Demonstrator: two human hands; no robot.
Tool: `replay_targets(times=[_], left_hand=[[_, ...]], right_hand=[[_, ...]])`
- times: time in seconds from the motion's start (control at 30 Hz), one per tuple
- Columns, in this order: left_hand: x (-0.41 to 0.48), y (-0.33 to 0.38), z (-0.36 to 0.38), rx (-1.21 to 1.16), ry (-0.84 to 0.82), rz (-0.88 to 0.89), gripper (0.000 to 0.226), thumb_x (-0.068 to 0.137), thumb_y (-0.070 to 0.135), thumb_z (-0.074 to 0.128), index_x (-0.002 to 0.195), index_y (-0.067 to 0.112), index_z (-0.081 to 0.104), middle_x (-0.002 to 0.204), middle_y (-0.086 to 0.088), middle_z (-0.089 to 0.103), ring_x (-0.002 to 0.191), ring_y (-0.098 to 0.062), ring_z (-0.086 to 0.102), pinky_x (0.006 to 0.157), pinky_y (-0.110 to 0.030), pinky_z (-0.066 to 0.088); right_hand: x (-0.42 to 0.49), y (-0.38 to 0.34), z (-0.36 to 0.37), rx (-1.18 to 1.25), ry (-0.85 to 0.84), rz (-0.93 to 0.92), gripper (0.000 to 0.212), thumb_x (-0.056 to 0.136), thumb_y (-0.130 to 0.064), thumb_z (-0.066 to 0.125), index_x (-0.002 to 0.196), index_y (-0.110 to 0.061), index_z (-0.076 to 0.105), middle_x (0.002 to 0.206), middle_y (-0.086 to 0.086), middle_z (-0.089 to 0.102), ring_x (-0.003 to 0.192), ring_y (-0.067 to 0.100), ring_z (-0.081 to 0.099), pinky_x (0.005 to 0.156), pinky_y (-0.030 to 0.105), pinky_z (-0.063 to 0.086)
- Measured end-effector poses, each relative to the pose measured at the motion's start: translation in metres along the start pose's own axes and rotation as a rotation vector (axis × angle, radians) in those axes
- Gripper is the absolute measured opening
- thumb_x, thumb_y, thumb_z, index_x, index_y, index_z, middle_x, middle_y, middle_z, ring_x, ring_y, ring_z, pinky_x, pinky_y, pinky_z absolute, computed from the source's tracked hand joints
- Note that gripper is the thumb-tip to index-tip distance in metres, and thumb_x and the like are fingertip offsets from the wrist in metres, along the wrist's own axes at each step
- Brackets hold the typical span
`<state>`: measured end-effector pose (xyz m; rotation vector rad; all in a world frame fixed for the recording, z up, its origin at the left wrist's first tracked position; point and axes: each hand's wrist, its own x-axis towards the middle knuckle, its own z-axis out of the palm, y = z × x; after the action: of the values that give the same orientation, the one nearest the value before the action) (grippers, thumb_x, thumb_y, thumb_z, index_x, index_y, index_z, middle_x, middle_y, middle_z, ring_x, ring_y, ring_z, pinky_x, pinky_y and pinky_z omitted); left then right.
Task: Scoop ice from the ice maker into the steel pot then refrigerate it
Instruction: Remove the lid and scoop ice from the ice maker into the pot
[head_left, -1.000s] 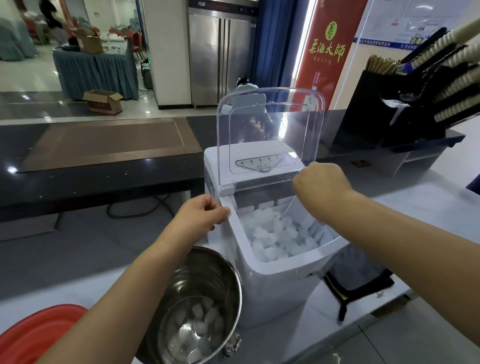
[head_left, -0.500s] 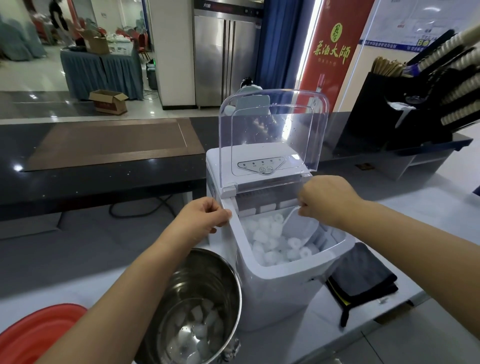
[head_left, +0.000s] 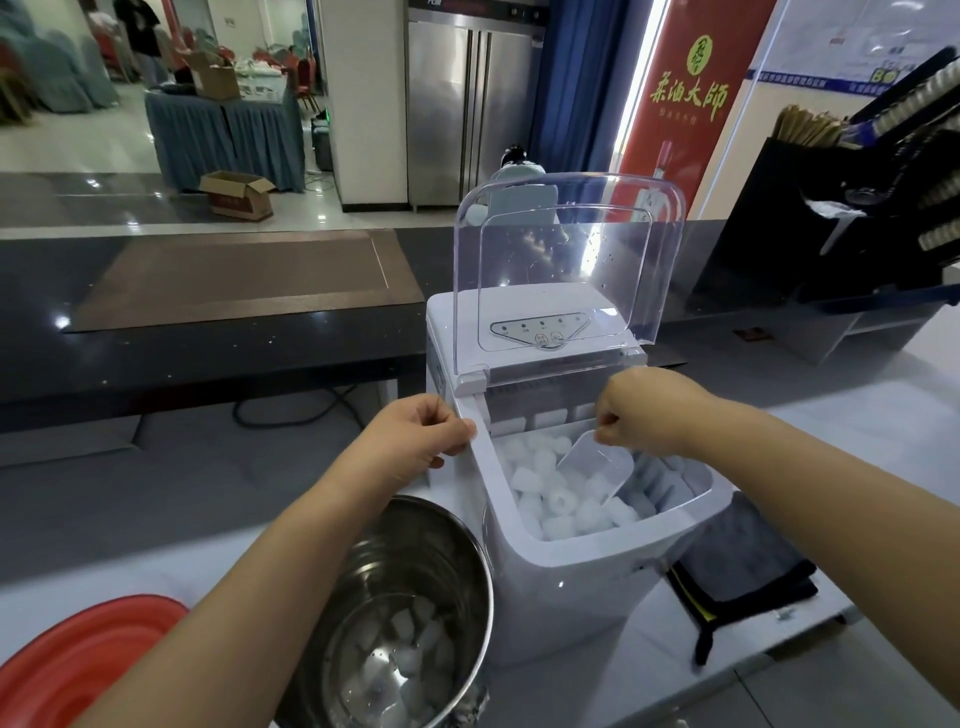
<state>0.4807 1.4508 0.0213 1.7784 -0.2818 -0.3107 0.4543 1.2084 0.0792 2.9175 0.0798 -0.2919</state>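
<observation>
A white ice maker (head_left: 571, 577) stands on the counter with its clear lid (head_left: 566, 270) raised. Its bin holds a heap of ice cubes (head_left: 550, 493). My right hand (head_left: 644, 415) grips a translucent plastic scoop (head_left: 597, 465) whose bowl rests on the ice. My left hand (head_left: 415, 436) pinches the left rim of the ice maker's opening. Just left of the machine, below my left forearm, the steel pot (head_left: 415, 551) stands with several ice cubes (head_left: 400, 660) on its bottom.
A red basin (head_left: 78, 660) lies at the bottom left. A folded black cloth (head_left: 743, 571) sits right of the ice maker. Behind it are a raised dark bar ledge (head_left: 208, 353), a black organiser (head_left: 841, 218) with cups at the right, and a steel refrigerator (head_left: 467, 98) beyond.
My right hand has tilted the scoop and drawn it back, so its bowl now shows lying on the ice. My left hand stays on the rim.
</observation>
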Motion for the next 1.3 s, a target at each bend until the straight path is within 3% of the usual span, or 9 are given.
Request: replay_targets(times=[0.2, 0.33, 0.6, 0.77, 0.97, 1.1, 1.3], left_hand=[[0.000, 0.001, -0.001, -0.007, -0.003, -0.003, 0.020, 0.086, 0.018, 0.066, 0.070, 0.014, 0.056, 0.067, 0.003, 0.066, 0.069, -0.012, 0.061, 0.072, -0.029, 0.052], [-0.001, 0.002, 0.000, 0.001, -0.005, -0.001, 0.019, 0.087, 0.019, 0.065, 0.071, 0.014, 0.056, 0.069, 0.002, 0.066, 0.070, -0.011, 0.061, 0.071, -0.027, 0.050], [-0.001, 0.001, 0.000, -0.008, -0.001, -0.004, 0.020, 0.087, 0.018, 0.066, 0.069, 0.014, 0.056, 0.066, 0.004, 0.066, 0.067, -0.010, 0.061, 0.072, -0.029, 0.051], [-0.002, 0.002, 0.000, -0.001, 0.002, -0.002, 0.020, 0.087, 0.018, 0.065, 0.069, 0.015, 0.056, 0.068, 0.003, 0.066, 0.069, -0.011, 0.061, 0.071, -0.028, 0.051], [-0.004, 0.003, 0.000, 0.007, -0.002, -0.011, 0.019, 0.088, 0.018, 0.064, 0.071, 0.014, 0.055, 0.071, 0.003, 0.067, 0.071, -0.010, 0.062, 0.069, -0.026, 0.049], [-0.005, 0.003, 0.000, 0.010, -0.007, -0.012, 0.020, 0.088, 0.019, 0.063, 0.071, 0.014, 0.055, 0.070, 0.003, 0.067, 0.072, -0.011, 0.062, 0.068, -0.026, 0.048], [-0.006, 0.005, 0.001, 0.012, -0.003, -0.015, 0.018, 0.089, 0.019, 0.063, 0.073, 0.013, 0.057, 0.072, 0.002, 0.067, 0.071, -0.010, 0.062, 0.070, -0.026, 0.049]], right_hand=[[0.004, -0.002, 0.008, 0.026, -0.032, -0.030, 0.030, 0.089, -0.028, 0.053, 0.061, -0.019, 0.050, 0.060, -0.005, 0.043, 0.069, 0.022, 0.047, 0.053, 0.024, 0.034], [0.004, 0.005, 0.001, 0.047, -0.019, -0.042, 0.028, 0.087, -0.028, 0.055, 0.061, -0.016, 0.052, 0.059, -0.002, 0.045, 0.066, 0.023, 0.046, 0.057, 0.027, 0.039], [0.000, 0.000, 0.006, 0.100, -0.104, -0.019, 0.039, 0.088, -0.022, 0.055, 0.051, -0.017, 0.042, 0.055, -0.001, 0.041, 0.059, 0.019, 0.041, 0.054, 0.027, 0.036], [-0.004, 0.000, -0.006, 0.165, -0.127, -0.038, 0.029, 0.088, -0.022, 0.058, 0.062, -0.009, 0.059, 0.060, 0.000, 0.048, 0.061, 0.017, 0.042, 0.057, 0.027, 0.039], [0.000, -0.012, 0.024, 0.262, -0.218, -0.047, 0.039, 0.087, -0.021, 0.059, 0.051, -0.015, 0.044, 0.055, -0.001, 0.042, 0.061, 0.020, 0.040, 0.056, 0.027, 0.034], [-0.004, -0.009, 0.019, 0.274, -0.203, -0.017, 0.032, 0.089, -0.022, 0.058, 0.059, -0.014, 0.050, 0.060, -0.001, 0.046, 0.060, 0.017, 0.041, 0.054, 0.025, 0.035], [-0.014, 0.002, 0.003, 0.373, -0.084, 0.038, 0.038, 0.091, -0.022, 0.058, 0.053, -0.021, 0.052, 0.059, -0.005, 0.052, 0.056, 0.012, 0.046, 0.053, 0.023, 0.038]])
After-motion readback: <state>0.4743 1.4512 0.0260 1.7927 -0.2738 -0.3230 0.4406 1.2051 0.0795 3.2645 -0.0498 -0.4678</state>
